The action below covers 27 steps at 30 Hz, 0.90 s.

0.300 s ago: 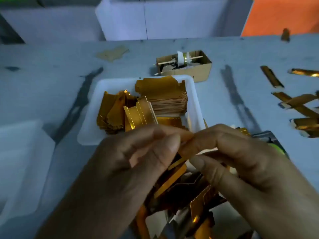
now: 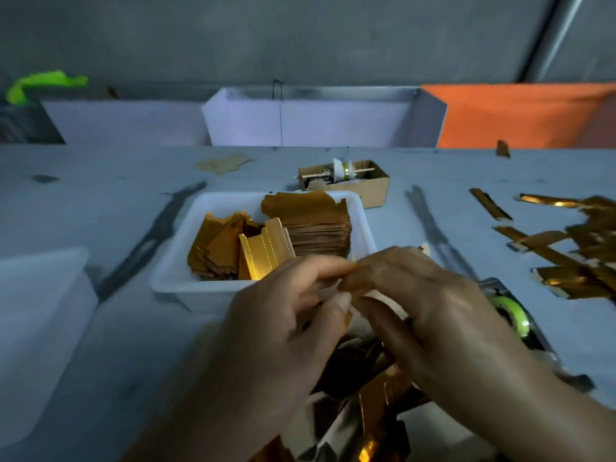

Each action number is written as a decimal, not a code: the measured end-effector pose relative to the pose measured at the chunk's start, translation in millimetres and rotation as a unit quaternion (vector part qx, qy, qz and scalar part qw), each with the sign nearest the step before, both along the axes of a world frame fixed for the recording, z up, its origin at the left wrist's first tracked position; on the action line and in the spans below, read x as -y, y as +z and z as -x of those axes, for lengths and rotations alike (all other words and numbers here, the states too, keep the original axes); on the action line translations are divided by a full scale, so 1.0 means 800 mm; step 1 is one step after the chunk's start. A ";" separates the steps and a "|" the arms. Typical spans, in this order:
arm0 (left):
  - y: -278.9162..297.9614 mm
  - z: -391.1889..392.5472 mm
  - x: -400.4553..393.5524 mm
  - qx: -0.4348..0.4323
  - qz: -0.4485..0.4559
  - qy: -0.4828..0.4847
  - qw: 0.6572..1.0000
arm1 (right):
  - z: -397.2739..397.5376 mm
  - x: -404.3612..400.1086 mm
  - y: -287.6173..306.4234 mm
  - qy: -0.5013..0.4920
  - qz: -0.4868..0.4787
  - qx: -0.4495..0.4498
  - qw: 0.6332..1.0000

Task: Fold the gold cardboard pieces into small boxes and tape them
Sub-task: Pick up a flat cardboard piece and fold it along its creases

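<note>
Head view, looking down at a grey table (image 2: 100,201) with both hands meeting near the front edge. Left hand (image 2: 283,328) and right hand (image 2: 426,311) fingertip to fingertip, thumbs and forefingers pinched together on something small and pale between them; looks like a bit of tape or a flap, too blurred to call. Other fingers loosely curled.

Right behind the hands, mid-table: white tray (image 2: 173,271) holding the gold cardboard pieces (image 2: 313,225), a neat flat stack along its far right side and a looser bunch (image 2: 220,248) leaning up on the left. One creased piece (image 2: 263,251) standing upright between them, score lines showing.

Below the hands, at the front edge, a heap of more gold pieces (image 2: 376,395), shiny, partly hidden by the wrists. Can't tell whether any of those are folded.

Over at the right edge: scattered gold strips (image 2: 566,258), lying flat and crossing each other. Just right of the right wrist, a tape dispenser (image 2: 513,315) with a green roll.

Further back, past the tray: small brown cardboard box (image 2: 373,185) with a stick and white bits inside. Scrap of brown card (image 2: 223,165) lying flat toward the far edge. Translucent white bin (image 2: 40,295) at the left edge. Behind the table, a white box (image 2: 316,121) and an orange panel (image 2: 520,118)
</note>
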<state>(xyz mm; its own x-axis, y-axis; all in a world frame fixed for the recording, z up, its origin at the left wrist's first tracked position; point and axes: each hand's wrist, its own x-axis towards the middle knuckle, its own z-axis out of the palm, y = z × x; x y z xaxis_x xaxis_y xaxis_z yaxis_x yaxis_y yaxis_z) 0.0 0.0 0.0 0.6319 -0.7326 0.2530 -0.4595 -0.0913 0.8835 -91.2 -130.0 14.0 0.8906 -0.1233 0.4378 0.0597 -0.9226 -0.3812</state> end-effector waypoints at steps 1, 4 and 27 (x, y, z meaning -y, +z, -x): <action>-0.004 0.003 -0.002 0.020 -0.021 0.008 1.000 | 0.002 -0.001 -0.001 0.003 0.012 0.003 1.000; -0.013 0.016 -0.001 0.082 -0.072 0.039 0.993 | 0.010 0.002 -0.005 -0.019 0.086 -0.004 0.996; -0.063 0.019 0.027 0.203 -0.221 0.147 0.942 | 0.001 -0.004 -0.075 -0.035 0.138 -0.028 0.989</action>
